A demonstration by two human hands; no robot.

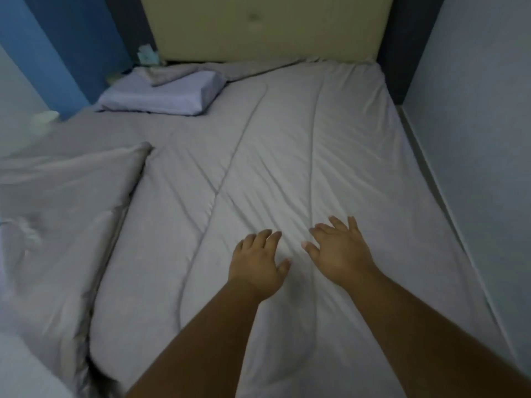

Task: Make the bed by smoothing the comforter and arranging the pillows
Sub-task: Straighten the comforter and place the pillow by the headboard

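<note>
A pale grey comforter (287,145) lies spread over the bed, creased in long folds down its middle. My left hand (258,262) and my right hand (340,249) rest flat on it near the front, side by side, fingers spread, holding nothing. A lavender pillow (163,91) lies at the far left by the headboard, with a strip of grey cloth draped over its top. A large grey pillow (60,196) lies slanted along the left side, its corner pointing toward the bed's middle.
A beige padded headboard (267,27) stands at the far end. A pale wall (474,139) runs tight along the bed's right edge. Blue wall (57,47) and small items sit at the far left corner. White bunched bedding (20,354) fills the near left.
</note>
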